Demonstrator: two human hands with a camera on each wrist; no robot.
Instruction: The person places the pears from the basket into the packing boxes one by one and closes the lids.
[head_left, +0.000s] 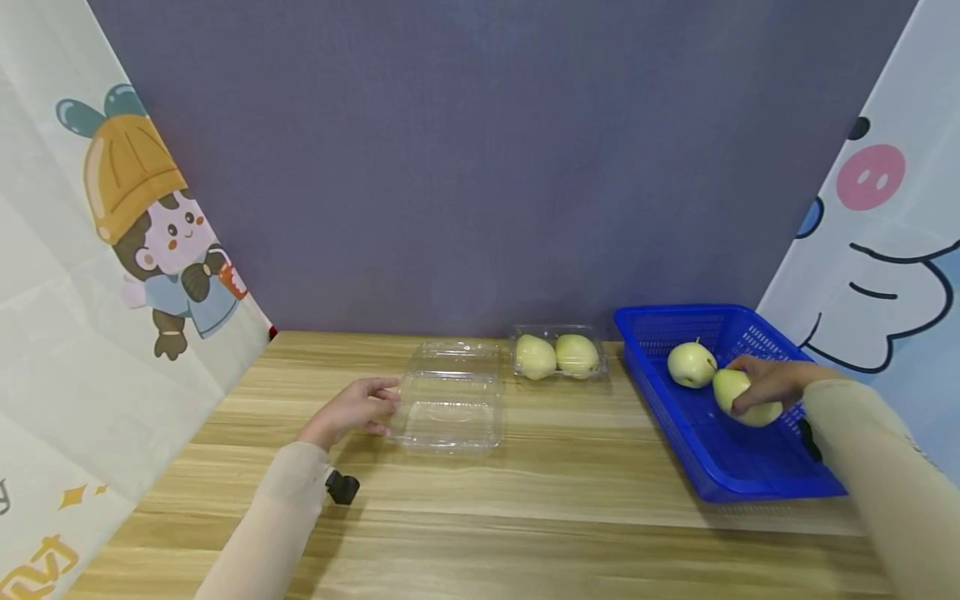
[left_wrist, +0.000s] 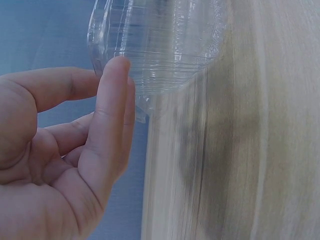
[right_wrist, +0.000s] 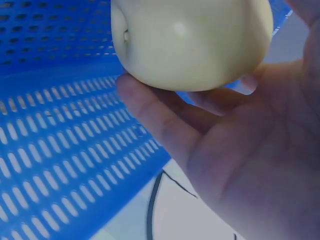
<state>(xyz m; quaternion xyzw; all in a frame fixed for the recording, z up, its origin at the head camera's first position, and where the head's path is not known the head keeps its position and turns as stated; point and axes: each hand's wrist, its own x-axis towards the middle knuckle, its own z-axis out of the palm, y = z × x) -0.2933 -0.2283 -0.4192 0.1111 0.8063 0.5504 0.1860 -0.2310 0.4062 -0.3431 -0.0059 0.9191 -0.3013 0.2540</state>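
Observation:
My right hand (head_left: pixel 765 385) grips a pale yellow-green pear (head_left: pixel 735 396) inside the blue plastic basket (head_left: pixel 675 429). In the right wrist view, fingers curve beneath the same pear (right_wrist: pixel 195 45), and its stem end faces left. Another pear (head_left: pixel 692 365) sits in the basket, just left of the held one. My left hand (head_left: pixel 356 410) is at the left edge of a clear plastic clamshell box (head_left: pixel 453 408), which stands with its lid raised. Loosely bent fingers (left_wrist: pixel 107 105) touch or nearly touch the box's side in the left wrist view.
Behind and right of the open box, a second clear box (head_left: pixel 558 367) holds two pears. A grey-blue panel (head_left: pixel 480 167) rises at the back of the wooden table (head_left: pixel 525 517). Printed cloths hang on both sides. Something dark (head_left: pixel 810 440) lies by the basket's right wall.

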